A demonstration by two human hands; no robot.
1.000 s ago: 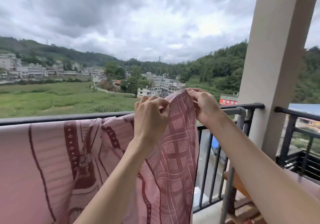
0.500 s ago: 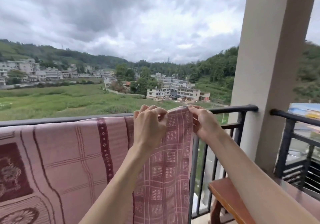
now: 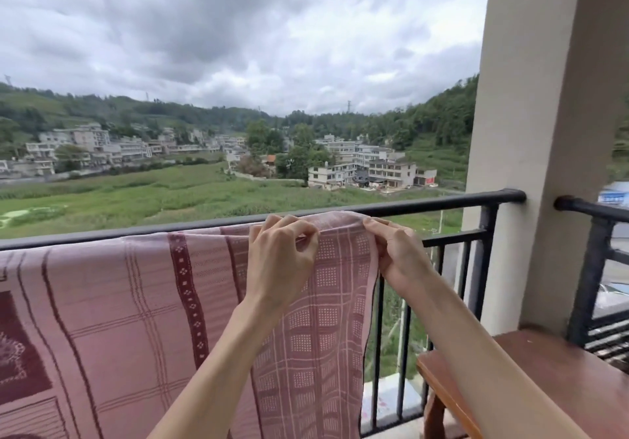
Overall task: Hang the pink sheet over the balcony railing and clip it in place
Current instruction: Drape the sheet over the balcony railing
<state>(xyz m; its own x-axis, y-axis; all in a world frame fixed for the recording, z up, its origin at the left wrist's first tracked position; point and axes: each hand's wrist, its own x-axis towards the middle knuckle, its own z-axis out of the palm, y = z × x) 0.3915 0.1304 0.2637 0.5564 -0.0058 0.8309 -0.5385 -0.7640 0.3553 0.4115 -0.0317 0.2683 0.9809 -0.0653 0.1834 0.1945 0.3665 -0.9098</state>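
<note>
Pink sheet (image 3: pixel 143 309) top edge now lower, flat on the railing (image 3: pixel 442 203). Left hand (image 3: pixel 280 261) and right hand (image 3: pixel 400 256) both pinch that edge, fingers curled.

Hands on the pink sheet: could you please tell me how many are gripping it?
2. The left hand pinches the pink sheet at its top fold on the railing; the right hand pinches the sheet's right corner beside it. No clips show.

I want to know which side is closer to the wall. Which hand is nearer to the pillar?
Right. The right hand pinches the sheet at its right edge, on the pillar's side. The left hand holds the sheet's top farther left, away from the pillar.
</note>
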